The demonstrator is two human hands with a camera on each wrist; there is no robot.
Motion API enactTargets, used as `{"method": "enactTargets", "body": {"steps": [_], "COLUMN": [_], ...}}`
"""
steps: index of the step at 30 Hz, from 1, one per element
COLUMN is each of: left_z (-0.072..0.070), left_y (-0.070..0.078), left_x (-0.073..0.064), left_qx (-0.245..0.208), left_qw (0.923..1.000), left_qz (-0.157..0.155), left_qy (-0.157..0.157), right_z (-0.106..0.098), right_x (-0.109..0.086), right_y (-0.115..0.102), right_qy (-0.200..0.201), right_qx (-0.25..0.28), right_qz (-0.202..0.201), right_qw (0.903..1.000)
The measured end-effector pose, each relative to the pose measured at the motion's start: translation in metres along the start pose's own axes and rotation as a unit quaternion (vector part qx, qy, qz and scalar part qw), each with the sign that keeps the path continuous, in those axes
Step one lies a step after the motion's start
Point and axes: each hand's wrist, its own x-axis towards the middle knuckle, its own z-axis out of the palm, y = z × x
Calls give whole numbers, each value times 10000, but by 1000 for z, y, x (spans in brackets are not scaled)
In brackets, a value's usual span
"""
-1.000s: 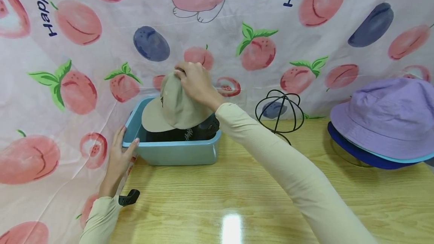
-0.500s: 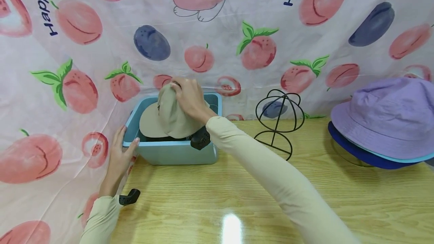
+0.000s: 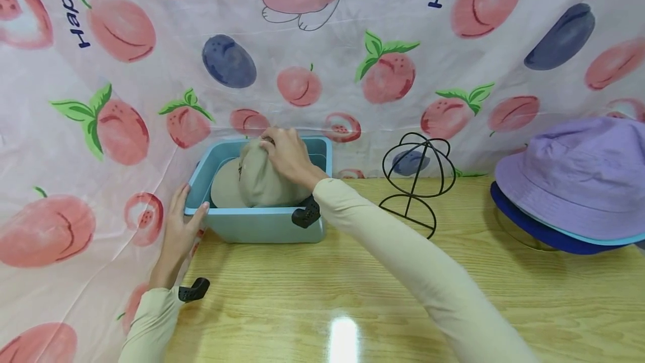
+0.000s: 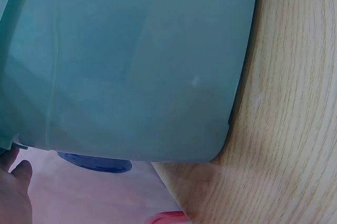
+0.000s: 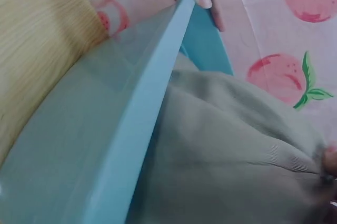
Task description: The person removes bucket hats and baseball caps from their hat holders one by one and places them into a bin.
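Note:
A beige baseball cap (image 3: 272,181) sits low inside a light-blue plastic storage bin (image 3: 262,226), its brim toward the left end. My right hand (image 3: 288,156) pinches the top of the crown from above; in the right wrist view only a fingertip shows at the gathered beige cloth (image 5: 226,145). My left hand (image 3: 180,223) holds the bin's near left corner, thumb on the front rim and fingers along the left side. The left wrist view shows the bin's smooth wall (image 4: 131,66) with that hand's fingertips at its edge. What lies beneath the cap is hidden.
A black wire hat stand (image 3: 413,184) stands right of the bin on the wooden table (image 3: 282,301). Farther right, a lilac bucket hat (image 3: 579,178) tops a stack with light-blue and dark-blue brims. Fruit-printed cloth (image 3: 322,60) hangs behind and along the left.
My right hand has lowered the cap into the bin, covering a black item with white marks seen earlier beneath it. My left hand keeps its place on the corner.

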Motion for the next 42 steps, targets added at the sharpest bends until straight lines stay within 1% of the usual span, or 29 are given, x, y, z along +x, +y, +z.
{"method": "enactTargets", "body": {"steps": [4,8,12,14,23,27,31,33,39,42], "left_z": [1,1,1,1,3,3,2,2,3,4], "left_y": [0,0,0,1,3,1,-1,-2,-1,0], "left_x": [2,2,2,2,1,1,0,-1,-1,-1], "left_qx": [-44,-62,-79,-93,-27,-2,-21,-20,13,-27], "left_qw": [9999,9999,9999,9998,10000,9999,9998,9999,9999,9999], "left_qz": [102,140,131,134,75,121,112,86,68,92], "left_qy": [28,48,68,64,20,98,158,140,136,131], "right_z": [-9,-15,-16,-16,-18,-23,-30,-35,-54,-65], "right_x": [-4,-7,-11,-12,-18,-19,-20,-20,-20,-21], "right_y": [6,13,20,23,32,32,31,30,30,30], "right_qy": [-578,-1141,-1581,-1708,-2067,-2241,-2378,-2366,-2238,-2164], "right_qx": [-476,-862,-956,-926,-981,-930,-1082,-1172,-1086,-1141], "right_qz": [114,78,-38,-98,-150,-243,-393,-478,-708,-766], "right_qw": [9971,9897,9828,9809,9734,9698,9645,9633,9660,9666]}}
